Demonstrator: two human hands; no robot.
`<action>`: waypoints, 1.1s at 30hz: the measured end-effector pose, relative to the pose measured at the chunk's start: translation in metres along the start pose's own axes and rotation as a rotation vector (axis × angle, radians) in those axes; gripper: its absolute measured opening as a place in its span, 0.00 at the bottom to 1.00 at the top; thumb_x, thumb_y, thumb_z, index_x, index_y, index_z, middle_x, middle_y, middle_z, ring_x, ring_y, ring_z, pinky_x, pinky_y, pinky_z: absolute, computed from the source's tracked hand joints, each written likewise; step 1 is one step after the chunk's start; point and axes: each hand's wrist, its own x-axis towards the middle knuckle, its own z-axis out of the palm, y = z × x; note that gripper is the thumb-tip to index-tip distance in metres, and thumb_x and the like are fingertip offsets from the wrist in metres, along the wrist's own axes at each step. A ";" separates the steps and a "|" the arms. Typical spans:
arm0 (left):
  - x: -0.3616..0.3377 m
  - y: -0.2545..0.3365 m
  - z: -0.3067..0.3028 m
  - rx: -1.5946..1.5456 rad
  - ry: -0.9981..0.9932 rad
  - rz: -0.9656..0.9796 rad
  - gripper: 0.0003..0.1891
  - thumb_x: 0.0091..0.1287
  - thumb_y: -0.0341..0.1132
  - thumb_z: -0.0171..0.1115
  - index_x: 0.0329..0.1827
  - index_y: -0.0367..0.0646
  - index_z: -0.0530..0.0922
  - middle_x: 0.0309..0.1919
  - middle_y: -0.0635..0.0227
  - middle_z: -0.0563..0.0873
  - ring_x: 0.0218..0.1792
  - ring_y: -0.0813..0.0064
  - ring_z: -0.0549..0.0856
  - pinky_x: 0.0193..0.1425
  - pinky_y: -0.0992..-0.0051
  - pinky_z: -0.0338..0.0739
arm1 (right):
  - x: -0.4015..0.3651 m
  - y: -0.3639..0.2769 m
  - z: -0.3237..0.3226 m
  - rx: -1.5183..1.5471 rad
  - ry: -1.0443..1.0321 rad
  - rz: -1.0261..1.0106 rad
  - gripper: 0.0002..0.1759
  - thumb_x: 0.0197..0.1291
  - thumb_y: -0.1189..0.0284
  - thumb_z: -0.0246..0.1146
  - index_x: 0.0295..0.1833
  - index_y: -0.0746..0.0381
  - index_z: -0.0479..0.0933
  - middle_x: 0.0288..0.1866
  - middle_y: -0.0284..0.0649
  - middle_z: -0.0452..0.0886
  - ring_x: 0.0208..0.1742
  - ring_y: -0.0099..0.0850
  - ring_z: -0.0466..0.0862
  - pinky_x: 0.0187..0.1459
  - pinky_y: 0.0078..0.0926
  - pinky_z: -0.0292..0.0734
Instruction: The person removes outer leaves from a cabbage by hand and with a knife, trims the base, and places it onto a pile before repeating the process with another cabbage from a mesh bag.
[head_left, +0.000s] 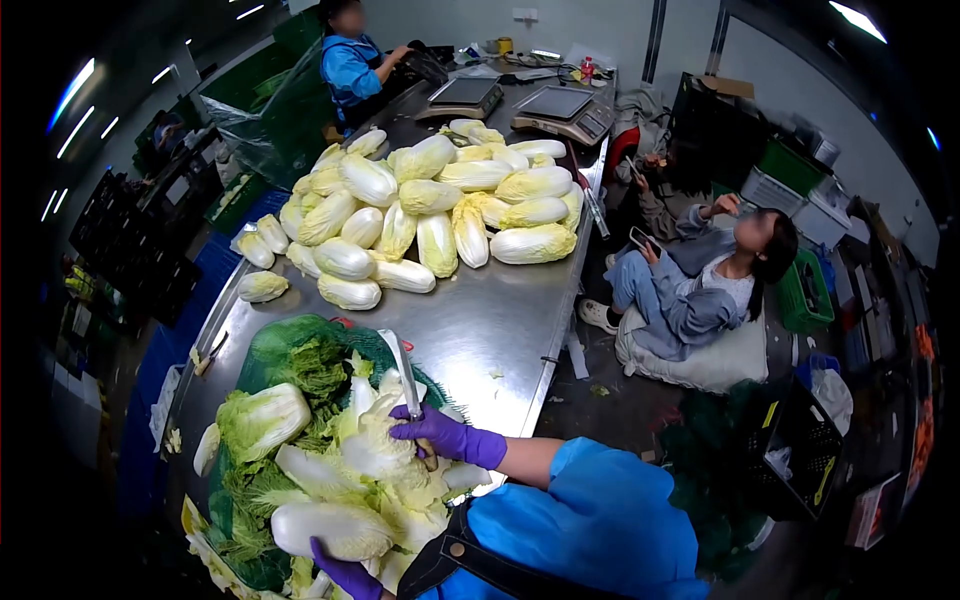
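My right hand (445, 437), in a purple glove, is wrapped round the handle of a knife (404, 375), its blade pointing up and away from me. At the bottom, my purple-gloved left hand (345, 574) grips the near side of a napa cabbage (330, 530); part of that hand is hidden beneath it. Loose cabbage leaves (375, 445) lie in a heap between my hands. Another napa cabbage (265, 420), with green outer leaves, rests on the green mesh netting (270, 350) to the left.
A large pile of pale napa cabbages (420, 195) covers the far part of the metal table (480, 340). Two scales (563, 108) stand behind it. One person (355, 75) works at the far left; another sits on a white sack (700, 365) right of the table. A black crate (790, 450) stands nearby.
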 end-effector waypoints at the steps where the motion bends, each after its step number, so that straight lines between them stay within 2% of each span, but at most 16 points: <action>1: 0.002 -0.003 -0.005 -0.178 0.061 -0.049 0.33 0.62 0.49 0.53 0.66 0.41 0.56 0.63 0.57 0.63 0.62 0.60 0.65 0.65 0.62 0.61 | 0.002 0.001 -0.001 0.004 0.004 -0.004 0.28 0.52 0.64 0.66 0.55 0.65 0.68 0.24 0.30 0.70 0.17 0.17 0.70 0.16 0.17 0.66; 4: -0.016 0.026 0.050 -0.409 0.252 -0.081 0.37 0.62 0.56 0.50 0.68 0.43 0.54 0.65 0.55 0.60 0.63 0.56 0.63 0.65 0.59 0.62 | 0.022 0.029 -0.013 -0.558 -0.047 -0.237 0.36 0.55 0.58 0.63 0.66 0.59 0.60 0.39 0.38 0.79 0.21 0.19 0.73 0.21 0.14 0.69; 7: -0.010 0.017 0.051 -0.448 0.169 -0.060 0.41 0.58 0.61 0.51 0.69 0.45 0.53 0.65 0.55 0.59 0.63 0.54 0.62 0.66 0.58 0.59 | 0.003 0.024 0.009 -0.799 -0.301 -0.064 0.37 0.55 0.56 0.62 0.67 0.57 0.59 0.54 0.36 0.77 0.42 0.24 0.79 0.33 0.18 0.75; 10: -0.006 0.012 0.057 -0.461 0.126 -0.085 0.43 0.56 0.62 0.53 0.68 0.45 0.54 0.65 0.55 0.60 0.63 0.53 0.63 0.66 0.57 0.58 | 0.001 0.055 0.021 -0.641 -0.526 -0.014 0.38 0.54 0.57 0.64 0.68 0.55 0.58 0.57 0.40 0.74 0.56 0.26 0.73 0.56 0.25 0.66; 12: -0.003 0.008 0.059 -0.473 0.125 -0.097 0.42 0.56 0.61 0.53 0.68 0.44 0.54 0.65 0.55 0.61 0.63 0.53 0.63 0.66 0.56 0.58 | 0.002 0.070 0.025 -0.593 -0.576 0.026 0.40 0.52 0.58 0.66 0.69 0.54 0.56 0.56 0.42 0.74 0.58 0.26 0.71 0.56 0.27 0.66; 16: 0.000 0.008 0.072 -0.463 0.027 -0.063 0.43 0.55 0.61 0.53 0.68 0.42 0.54 0.65 0.55 0.60 0.63 0.52 0.63 0.66 0.53 0.56 | -0.004 0.069 0.030 -0.541 -0.515 -0.052 0.43 0.48 0.62 0.69 0.67 0.63 0.57 0.45 0.41 0.78 0.44 0.25 0.77 0.45 0.24 0.73; 18: -0.003 0.011 0.063 -0.633 -0.133 -0.158 0.43 0.55 0.58 0.53 0.68 0.40 0.53 0.66 0.55 0.59 0.64 0.53 0.61 0.68 0.54 0.54 | -0.005 0.062 0.024 -0.369 -0.412 0.182 0.33 0.47 0.63 0.69 0.55 0.67 0.67 0.24 0.33 0.76 0.16 0.17 0.70 0.17 0.15 0.65; 20: 0.001 0.001 0.050 -0.649 -0.500 -0.065 0.38 0.58 0.53 0.49 0.68 0.41 0.53 0.67 0.54 0.58 0.65 0.55 0.60 0.69 0.56 0.52 | -0.009 0.058 0.015 -0.235 -0.304 0.244 0.22 0.47 0.61 0.68 0.40 0.67 0.73 0.18 0.31 0.72 0.16 0.18 0.71 0.16 0.15 0.65; 21: 0.009 -0.006 0.043 -0.452 -0.305 0.005 0.35 0.62 0.55 0.42 0.68 0.43 0.54 0.67 0.56 0.58 0.66 0.57 0.60 0.70 0.58 0.52 | 0.000 0.079 0.001 -0.226 -0.333 0.242 0.21 0.48 0.61 0.67 0.40 0.66 0.73 0.19 0.32 0.72 0.17 0.19 0.72 0.18 0.17 0.67; 22: 0.013 -0.018 0.044 -0.467 0.186 -0.177 0.34 0.65 0.57 0.34 0.69 0.47 0.54 0.67 0.60 0.59 0.66 0.58 0.60 0.70 0.59 0.51 | 0.006 0.102 -0.010 -0.077 -0.344 0.200 0.19 0.49 0.62 0.66 0.40 0.65 0.73 0.20 0.32 0.73 0.17 0.20 0.73 0.19 0.17 0.68; 23: 0.040 -0.063 0.003 -0.738 -0.703 0.062 0.36 0.65 0.62 0.31 0.69 0.48 0.54 0.68 0.64 0.59 0.66 0.59 0.60 0.70 0.60 0.51 | 0.004 0.112 -0.016 -0.029 -0.283 0.250 0.19 0.50 0.62 0.65 0.39 0.65 0.72 0.20 0.32 0.73 0.17 0.20 0.73 0.19 0.18 0.68; 24: 0.040 -0.078 0.012 -0.672 -0.279 -0.036 0.38 0.64 0.66 0.29 0.69 0.48 0.53 0.67 0.65 0.59 0.65 0.61 0.61 0.70 0.62 0.52 | 0.000 0.118 -0.020 0.013 -0.206 0.296 0.18 0.51 0.62 0.64 0.39 0.65 0.72 0.20 0.33 0.73 0.17 0.21 0.73 0.19 0.18 0.68; 27: 0.042 -0.061 0.061 -0.482 -0.184 0.008 0.38 0.63 0.66 0.30 0.68 0.48 0.54 0.64 0.63 0.63 0.64 0.64 0.64 0.69 0.64 0.54 | -0.013 0.072 0.001 -0.105 -0.310 0.402 0.19 0.56 0.57 0.60 0.37 0.64 0.71 0.18 0.32 0.72 0.16 0.21 0.72 0.19 0.18 0.68; 28: 0.036 -0.047 0.070 -0.841 -0.207 -0.118 0.41 0.60 0.70 0.32 0.67 0.49 0.55 0.64 0.62 0.63 0.63 0.60 0.65 0.69 0.60 0.53 | -0.015 0.060 0.004 -0.170 -0.359 0.441 0.20 0.57 0.55 0.59 0.37 0.64 0.71 0.18 0.32 0.72 0.16 0.21 0.72 0.19 0.18 0.68; 32: 0.029 -0.034 0.074 -0.914 -0.248 -0.073 0.46 0.54 0.75 0.34 0.68 0.49 0.55 0.65 0.55 0.62 0.63 0.52 0.63 0.68 0.53 0.54 | -0.004 0.065 0.004 -0.213 -0.320 0.354 0.28 0.59 0.55 0.56 0.56 0.67 0.69 0.15 0.30 0.69 0.14 0.19 0.70 0.20 0.16 0.67; 33: 0.028 -0.030 0.073 -0.950 -0.197 -0.077 0.48 0.52 0.76 0.35 0.68 0.50 0.54 0.65 0.52 0.61 0.64 0.49 0.62 0.67 0.52 0.54 | -0.001 0.061 0.001 -0.216 -0.363 0.360 0.31 0.59 0.59 0.58 0.63 0.64 0.63 0.28 0.35 0.78 0.17 0.17 0.70 0.20 0.14 0.67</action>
